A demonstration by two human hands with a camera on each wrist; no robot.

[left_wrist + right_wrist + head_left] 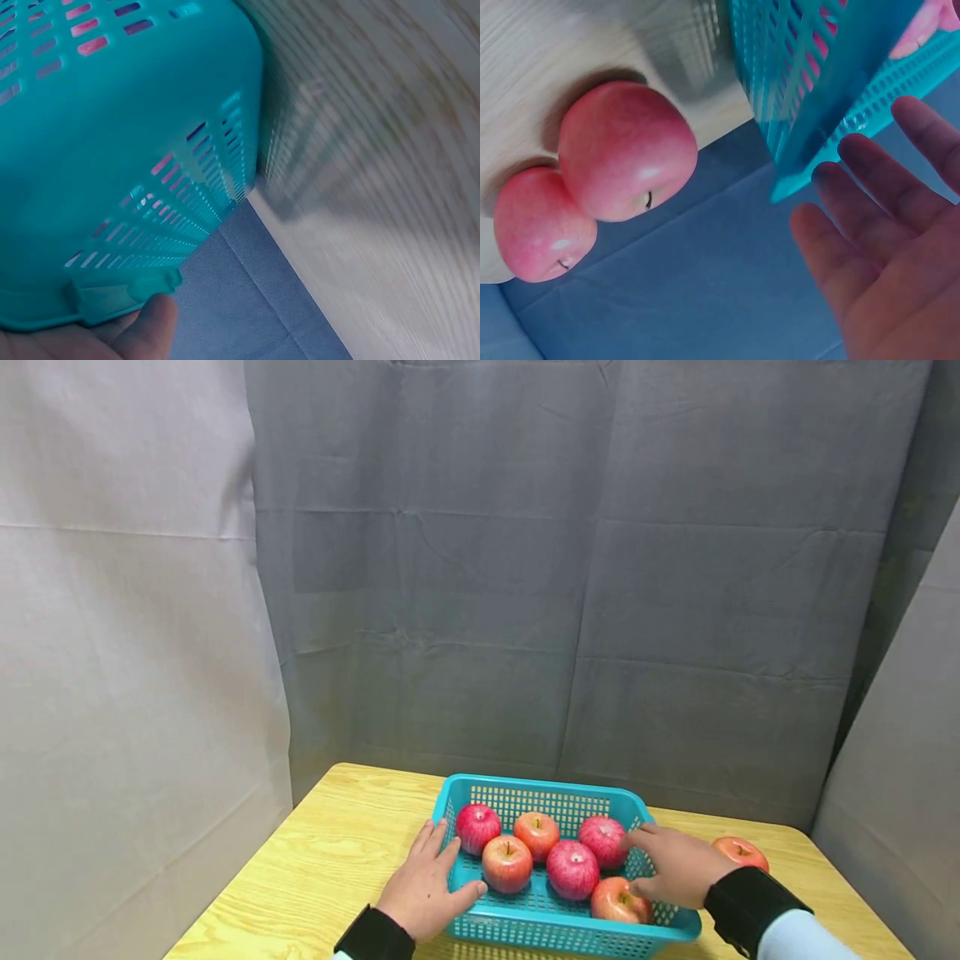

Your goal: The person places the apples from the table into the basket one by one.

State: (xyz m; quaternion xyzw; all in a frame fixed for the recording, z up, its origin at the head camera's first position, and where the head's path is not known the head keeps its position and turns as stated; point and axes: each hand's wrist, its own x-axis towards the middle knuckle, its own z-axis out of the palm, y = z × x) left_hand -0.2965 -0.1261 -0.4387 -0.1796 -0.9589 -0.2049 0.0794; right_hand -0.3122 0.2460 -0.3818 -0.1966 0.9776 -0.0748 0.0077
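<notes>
A turquoise plastic basket [540, 783] with slotted walls holds several apples, some deep red, others orange-red. My left hand [427, 889] lies at its left side, fingers spread and fairly straight over the rim. In the left wrist view the thumb [154, 326] touches the rim near a corner; the other fingers are mostly hidden. Over the basket's right side is my right hand [678, 864], close to an orange-red apple [621, 900] at the front right corner and a red apple [602, 841] behind it. The right wrist view shows its fingers [870, 225] loosely extended, holding nothing.
Two apples stand side by side outside the basket to its right, a larger one [626, 150] and a smaller one [544, 225]. The basket is on a wood-grain table [300, 868]. Behind it hangs a grey cloth [480, 610], with a pale cloth [135, 693] on the left.
</notes>
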